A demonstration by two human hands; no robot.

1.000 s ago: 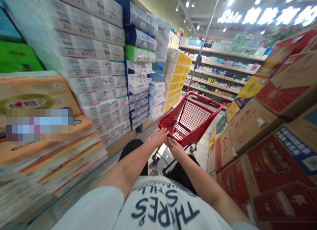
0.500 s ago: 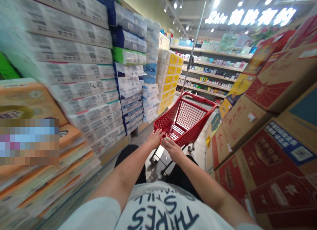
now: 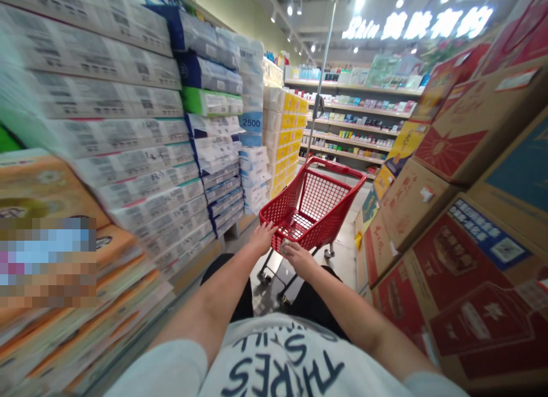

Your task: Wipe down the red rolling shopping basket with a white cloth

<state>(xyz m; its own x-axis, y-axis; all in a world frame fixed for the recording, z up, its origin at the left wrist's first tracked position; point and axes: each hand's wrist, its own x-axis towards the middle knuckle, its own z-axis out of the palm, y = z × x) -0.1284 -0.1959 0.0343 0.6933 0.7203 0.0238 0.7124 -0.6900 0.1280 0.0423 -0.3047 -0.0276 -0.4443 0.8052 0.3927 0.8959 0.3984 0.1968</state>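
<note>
A red plastic shopping cart (image 3: 323, 197) with lattice walls stands in front of my knees, its basket bare inside. My left hand (image 3: 262, 239) lies at the cart's near left corner, fingers stretched out over the rim. Just right of it, my right hand (image 3: 298, 259) is at the near end of the basket with its fingers curled together. A small greyish thing shows at the right fingertips, too small to name. Whether the right fingers also touch the cart cannot be made out.
Stacked packs of tissue paper (image 3: 141, 152) form a wall at left, with orange packs (image 3: 55, 197) nearer me. Cardboard cartons (image 3: 432, 209) are piled at right. Beyond the cart are shelves (image 3: 363, 114) of small boxes and a thin upright pole (image 3: 324, 60).
The view has shifted slightly, so the cart and shelves sit a little further left. Both hands stay at the cart's near end. My right hand looks slightly lower on the rim.
</note>
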